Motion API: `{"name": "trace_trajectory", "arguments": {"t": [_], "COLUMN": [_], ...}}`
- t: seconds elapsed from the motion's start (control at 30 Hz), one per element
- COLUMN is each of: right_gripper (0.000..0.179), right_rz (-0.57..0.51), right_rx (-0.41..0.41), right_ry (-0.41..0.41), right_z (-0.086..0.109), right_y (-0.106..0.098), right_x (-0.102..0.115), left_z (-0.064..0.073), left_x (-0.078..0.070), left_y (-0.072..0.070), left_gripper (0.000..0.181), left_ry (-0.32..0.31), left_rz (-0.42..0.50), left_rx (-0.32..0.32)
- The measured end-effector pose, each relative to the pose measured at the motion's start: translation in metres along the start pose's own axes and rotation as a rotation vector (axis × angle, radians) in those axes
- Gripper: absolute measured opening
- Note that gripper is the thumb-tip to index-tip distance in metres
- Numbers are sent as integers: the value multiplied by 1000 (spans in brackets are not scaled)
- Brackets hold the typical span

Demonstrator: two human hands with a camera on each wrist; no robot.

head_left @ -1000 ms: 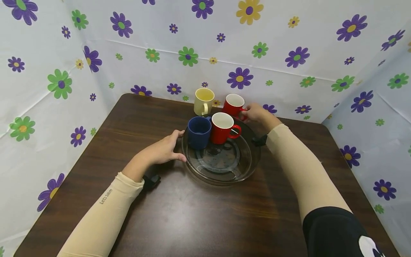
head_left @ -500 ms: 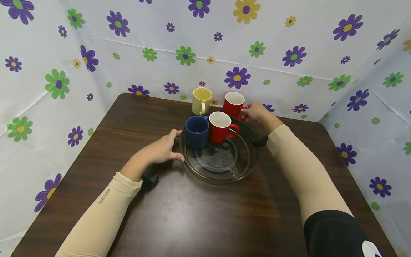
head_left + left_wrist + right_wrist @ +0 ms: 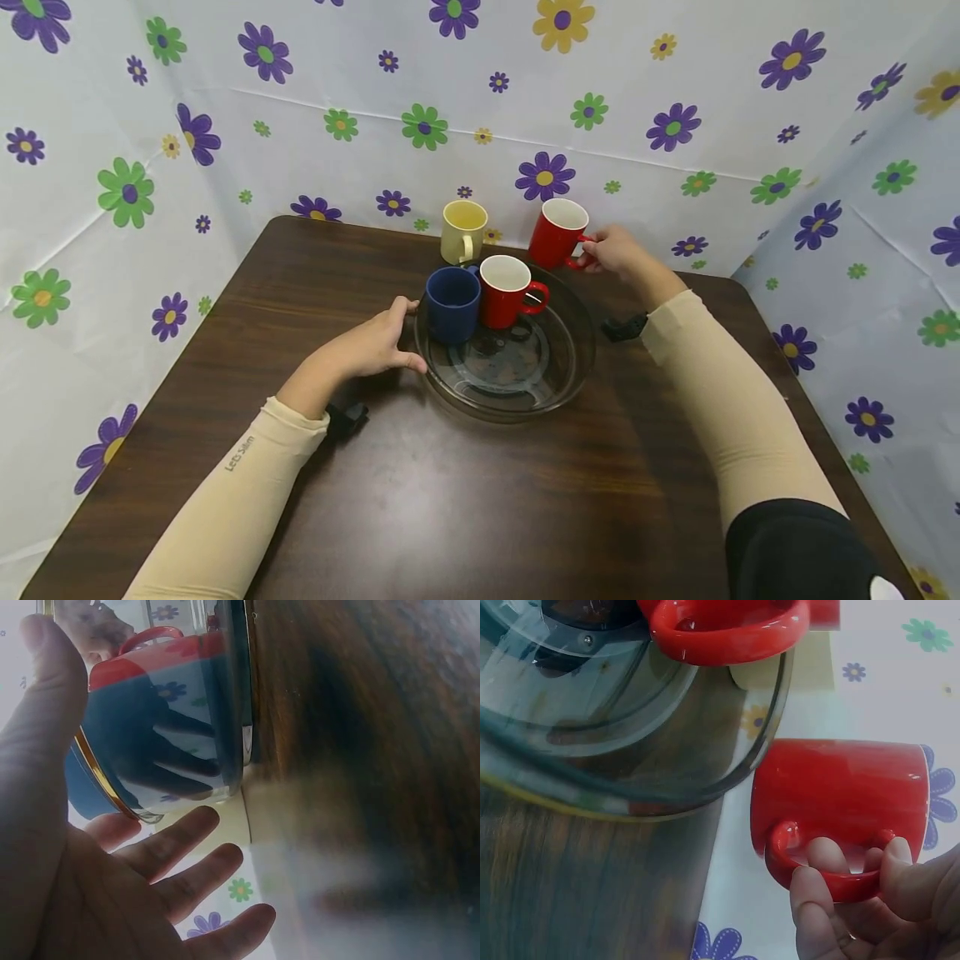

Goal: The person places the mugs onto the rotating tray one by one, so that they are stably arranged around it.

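Note:
My right hand point(image 3: 611, 250) pinches the handle of a red mug point(image 3: 557, 235) with a white inside; the mug leans a little and is beyond the rim of a round see-through tray point(image 3: 517, 400). In the right wrist view, fingers and thumb close round that mug's handle point(image 3: 847, 885). Inside the tray, a blue mug point(image 3: 453, 308) and a second red mug point(image 3: 502, 296) stand side by side. My left hand point(image 3: 367, 342) rests at the tray's left rim, thumb and fingers spread. The left wrist view shows its fingers extended beside the tray's clear wall point(image 3: 195, 735).
A yellow mug point(image 3: 462, 233) stands behind the tray, near the back edge of the brown table point(image 3: 420, 483). Flower-patterned sheeting point(image 3: 337, 50) hangs behind and at both sides.
My right hand has moved the back red mug up and slightly right, away from the tray, and it now leans. The left hand stays at the rim. The view has shifted slightly.

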State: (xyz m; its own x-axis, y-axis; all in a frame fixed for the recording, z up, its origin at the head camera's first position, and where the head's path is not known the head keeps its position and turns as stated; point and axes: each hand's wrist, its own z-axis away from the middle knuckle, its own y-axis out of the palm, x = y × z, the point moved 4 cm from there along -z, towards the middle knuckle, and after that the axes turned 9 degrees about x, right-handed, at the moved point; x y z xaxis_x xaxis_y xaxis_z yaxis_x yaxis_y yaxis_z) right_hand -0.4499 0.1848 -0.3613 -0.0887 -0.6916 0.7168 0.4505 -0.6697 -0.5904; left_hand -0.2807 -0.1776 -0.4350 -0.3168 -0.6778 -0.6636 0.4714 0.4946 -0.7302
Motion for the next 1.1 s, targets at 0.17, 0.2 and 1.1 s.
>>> {"name": "trace_trajectory", "arguments": {"t": [0.17, 0.2, 1.1], "right_gripper": [31, 31, 31], "right_rz": [-7, -6, -5], "right_rx": [-14, -18, -42], "right_ry": [22, 20, -75], "right_z": [12, 14, 81], "right_y": [-3, -3, -4], "right_x": [0, 0, 10], "left_z": [0, 0, 3], "left_x": [1, 1, 0], "left_y": [-1, -1, -5], "left_gripper": [86, 85, 80], "left_ry": [-2, -2, 17], "left_rz": [7, 6, -13], "left_rx": [8, 8, -17]}}
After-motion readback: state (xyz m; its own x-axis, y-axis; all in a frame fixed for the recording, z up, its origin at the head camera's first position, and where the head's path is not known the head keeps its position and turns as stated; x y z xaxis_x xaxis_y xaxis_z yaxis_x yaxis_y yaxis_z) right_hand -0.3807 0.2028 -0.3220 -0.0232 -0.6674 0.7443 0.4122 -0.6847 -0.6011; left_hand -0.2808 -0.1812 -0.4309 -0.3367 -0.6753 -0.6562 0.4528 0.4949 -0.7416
